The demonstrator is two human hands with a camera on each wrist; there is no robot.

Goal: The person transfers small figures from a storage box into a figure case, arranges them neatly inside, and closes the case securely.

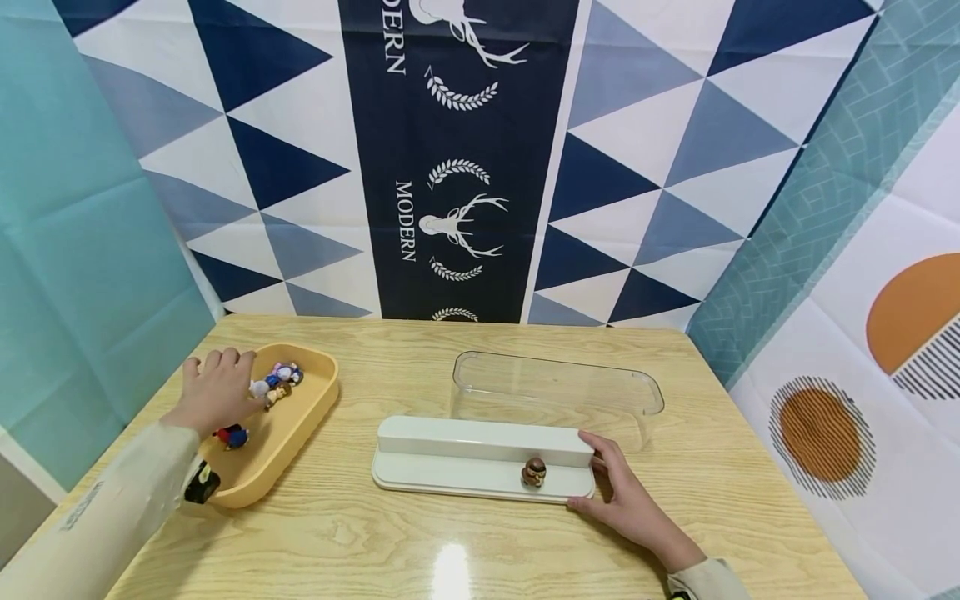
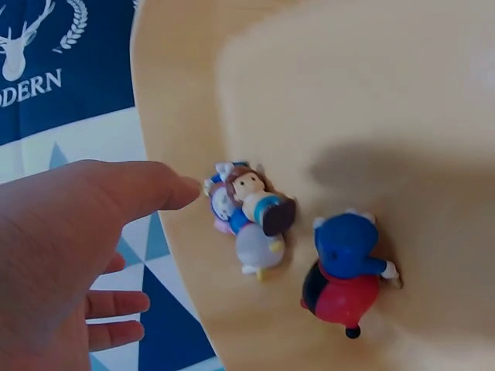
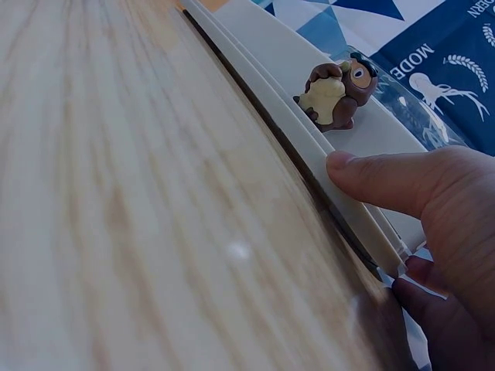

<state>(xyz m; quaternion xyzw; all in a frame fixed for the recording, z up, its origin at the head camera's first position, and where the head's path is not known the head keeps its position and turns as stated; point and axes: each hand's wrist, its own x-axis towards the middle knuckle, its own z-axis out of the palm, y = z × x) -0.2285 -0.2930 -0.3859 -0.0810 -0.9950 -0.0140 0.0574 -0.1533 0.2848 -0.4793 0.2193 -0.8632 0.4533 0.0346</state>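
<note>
**Hands at tray and stand**

The backdrop (image 1: 457,158) reads "MODERN". The left hand (image 1: 217,390), fingers relaxed and holding nothing, reaches over small cartoon figurines (image 2: 249,212) lying in the yellow tray (image 1: 300,433). The right hand (image 1: 626,500), fingers straight, touches the white stand's (image 1: 465,446) end; a brown figurine (image 1: 533,472) stands on it. The clear cover (image 1: 555,387) lies behind.
</note>
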